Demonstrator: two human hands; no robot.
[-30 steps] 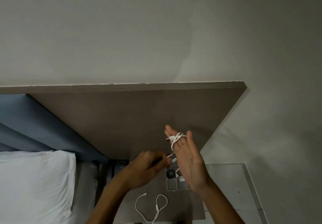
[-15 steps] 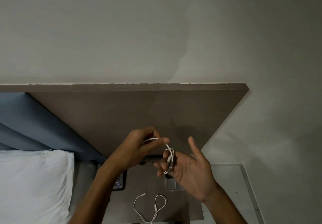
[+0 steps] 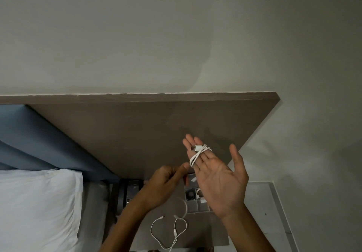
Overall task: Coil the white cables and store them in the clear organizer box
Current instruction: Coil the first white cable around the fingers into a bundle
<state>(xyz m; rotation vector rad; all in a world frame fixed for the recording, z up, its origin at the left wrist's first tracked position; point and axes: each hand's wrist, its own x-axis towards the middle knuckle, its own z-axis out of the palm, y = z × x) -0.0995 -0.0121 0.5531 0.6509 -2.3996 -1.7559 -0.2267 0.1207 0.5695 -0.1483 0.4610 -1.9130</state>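
Note:
My right hand [image 3: 217, 175] is raised palm up with fingers spread, and a white cable [image 3: 198, 152] is wound in several loops around its fingers, its USB plug lying on the fingertips. My left hand [image 3: 166, 183] is beside it, below and to the left, pinching the cable's loose end, which trails down blurred. The clear organizer box [image 3: 194, 199] lies on the nightstand under the right hand, partly hidden, with small items in its compartments. A second white cable [image 3: 172, 232] lies loose on the nightstand in front of the box.
A brown headboard panel [image 3: 137, 126] stands against the grey wall. A bed with a white pillow [image 3: 37, 208] and blue padding is at the left. A dark telephone [image 3: 129, 193] sits on the brown nightstand [image 3: 211, 230] left of the box.
My right hand has turned palm up and risen with the loops on its fingers. My left hand dropped from above the coil to below and left of it, pulling the loose end.

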